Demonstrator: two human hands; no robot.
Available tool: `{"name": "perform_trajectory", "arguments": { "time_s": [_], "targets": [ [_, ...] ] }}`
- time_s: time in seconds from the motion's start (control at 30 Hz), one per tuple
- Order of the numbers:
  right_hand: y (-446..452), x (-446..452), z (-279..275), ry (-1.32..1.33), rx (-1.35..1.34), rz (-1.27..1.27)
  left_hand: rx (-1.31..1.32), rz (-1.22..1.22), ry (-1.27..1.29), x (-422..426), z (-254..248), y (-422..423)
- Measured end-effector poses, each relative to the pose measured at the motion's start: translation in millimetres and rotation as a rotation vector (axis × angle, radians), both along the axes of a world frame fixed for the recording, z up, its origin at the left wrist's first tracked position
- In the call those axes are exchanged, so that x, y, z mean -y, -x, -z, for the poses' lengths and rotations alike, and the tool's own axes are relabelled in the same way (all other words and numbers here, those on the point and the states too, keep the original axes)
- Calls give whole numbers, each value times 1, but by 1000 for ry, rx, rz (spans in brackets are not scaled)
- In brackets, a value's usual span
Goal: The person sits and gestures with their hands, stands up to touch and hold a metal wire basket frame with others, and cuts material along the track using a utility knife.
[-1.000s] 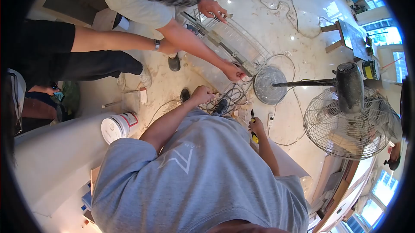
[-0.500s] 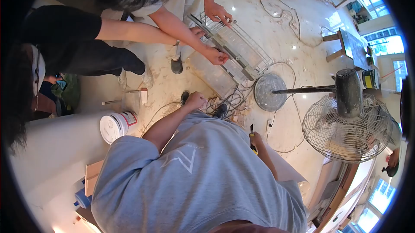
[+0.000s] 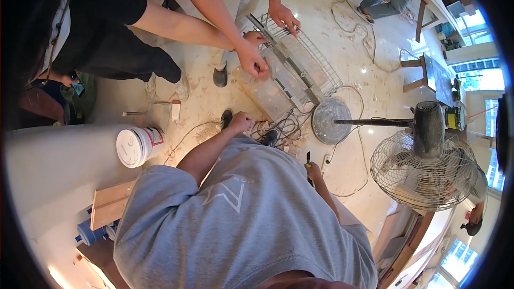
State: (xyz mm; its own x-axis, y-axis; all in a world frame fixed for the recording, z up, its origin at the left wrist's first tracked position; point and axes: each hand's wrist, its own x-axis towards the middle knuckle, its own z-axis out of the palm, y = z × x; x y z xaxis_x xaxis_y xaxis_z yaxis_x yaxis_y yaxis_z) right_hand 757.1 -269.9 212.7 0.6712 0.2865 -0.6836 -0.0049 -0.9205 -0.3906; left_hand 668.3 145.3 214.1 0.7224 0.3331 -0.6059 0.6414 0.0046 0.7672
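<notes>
My left hand (image 3: 242, 122) is curled into a fist in front of my grey T-shirt, and nothing shows sticking out of it. On the right, my right hand (image 3: 314, 171) is closed round a utility knife (image 3: 308, 159), its dark blade end pointing away from me. Beyond my feet, a wire rack with metal rails (image 3: 305, 56) stands on the floor beside a clear panel. One co-worker's hand (image 3: 285, 18) rests at the rack's top edge, and the same person's other hand (image 3: 254, 63) is closed above the panel. Another person's hand (image 3: 254, 38) reaches to the rack's rail.
A pedestal fan (image 3: 423, 166) lies across the right side, with its round base (image 3: 332, 121) near the rack. Tangled cables (image 3: 289, 125) and wood scraps lie by my feet. A white bucket (image 3: 134, 147) stands at left. Farther right is a low bench (image 3: 438, 80).
One co-worker's closed hand has moved left, away from the rail, and that person's head has left the view. My hands keep much the same pose; the view has shifted slightly.
</notes>
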Motion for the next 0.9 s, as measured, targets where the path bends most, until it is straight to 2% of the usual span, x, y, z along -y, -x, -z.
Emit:
{"name": "perform_trajectory", "arguments": {
  "time_s": [0.07, 0.17, 0.27, 0.5, 0.6, 0.7, 0.8, 0.9],
  "targets": [
    [0, 0, 3, 1, -12, -12, 4, -47, 5, -1, -4, 4],
    [-1, 2, 15, -11, -48, -2, 6, -43, 28, -8, 25, 13],
    [3, 6, 25, -36, -73, 43, -25, -40, 1, -8, 0, 14],
    [1, 7, 25, -13, -49, -6, -59, -18, -42, -7, -6, 8],
    [4, 7, 24, -3, -70, 75, -43, -24, -39, -10, -3, 8],
    [1, -14, -29, -137, -128, 439, -39, -96, 0, -10, 0, -2],
    [-10, -20, -39, -453, -388, 878, -38, -149, 35, -19, -13, -17],
    [-30, -19, -39, -496, -349, 908, 21, -276, 124, -19, -20, -36]
  ]
}}
